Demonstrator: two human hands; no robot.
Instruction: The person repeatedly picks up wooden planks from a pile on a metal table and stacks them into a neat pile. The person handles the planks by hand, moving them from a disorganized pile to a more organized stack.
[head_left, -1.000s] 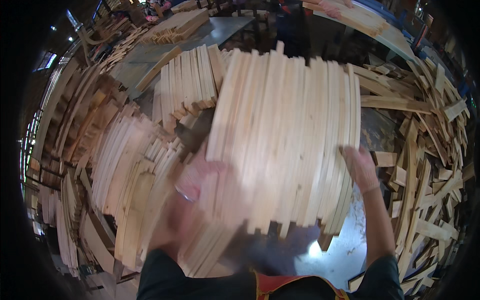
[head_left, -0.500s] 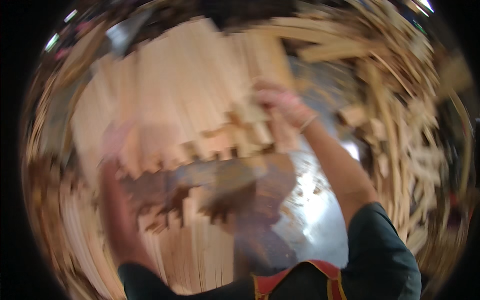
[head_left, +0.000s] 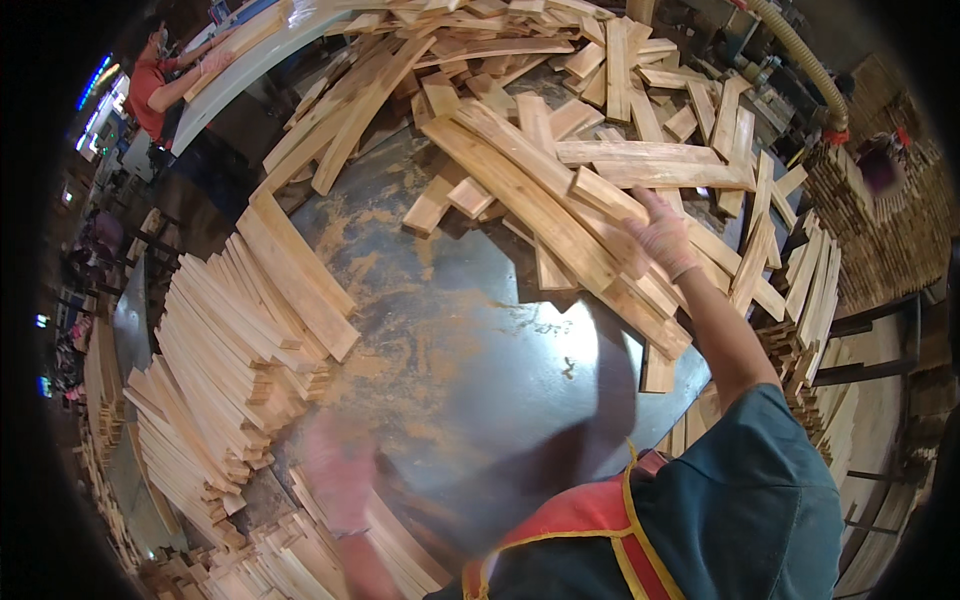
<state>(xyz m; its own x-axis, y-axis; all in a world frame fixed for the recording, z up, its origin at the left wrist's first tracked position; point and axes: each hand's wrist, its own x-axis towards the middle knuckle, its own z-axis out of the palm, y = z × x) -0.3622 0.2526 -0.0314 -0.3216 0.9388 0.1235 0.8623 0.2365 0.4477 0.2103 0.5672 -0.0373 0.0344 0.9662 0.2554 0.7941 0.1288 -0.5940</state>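
My right hand (head_left: 660, 240) is at the edge of a loose heap on the right, its fingers and thumb closed round the near end of a short wooden plank (head_left: 605, 195). Beneath that hand, a long wooden plank (head_left: 550, 215) lies slantwise on the heap. My left hand (head_left: 340, 470), smeared by motion, hovers at the lower left and its fingers cannot be made out. It is nearest to a row of stacked wooden strips (head_left: 290, 555) by my body. Farther left, another row of wooden strips (head_left: 215, 340) lies side by side, with wider boards (head_left: 295, 270) along its right edge.
A grey metal tabletop (head_left: 440, 350) with sawdust lies between the rows and the heap. Jumbled planks (head_left: 640, 150) cover its far and right parts. At the far left, another person (head_left: 160, 90) in red handles a board. A ribbed hose (head_left: 800, 55) hangs at the upper right.
The view has swung toward the right. My right hand has left the rows of strips and now grips a plank on the heap. My left hand has come off the strips toward my body.
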